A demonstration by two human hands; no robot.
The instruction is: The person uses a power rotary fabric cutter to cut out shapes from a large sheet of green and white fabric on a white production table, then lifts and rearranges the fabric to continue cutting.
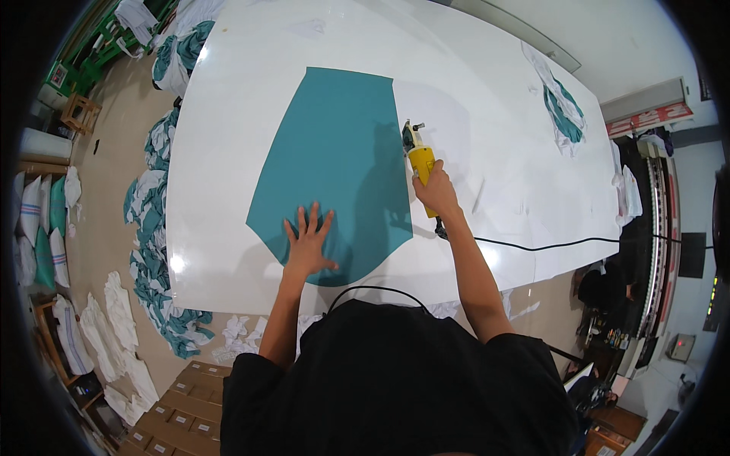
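A large teal fabric panel (334, 152) lies flat on the white table (217, 144), with a straight right side and a curved near edge. My left hand (308, 247) rests palm down on the panel's near left part, fingers spread. In my right hand (437, 194) is a yellow electric fabric cutter (422, 159), its body gripped from above. The cutter's dark metal head (411, 135) is right beside the panel's right edge; whether the blade touches the cloth is too small to tell. A black cord (532, 248) runs from the cutter's rear off to the right.
A teal and white cloth bundle (563, 114) lies at the table's far right. Along the left table edge, heaps of teal and white scraps (156, 228) sit on the floor. Cardboard boxes (179, 414) are stacked at the near left. Stuffed sacks (46, 228) fill a shelf further left.
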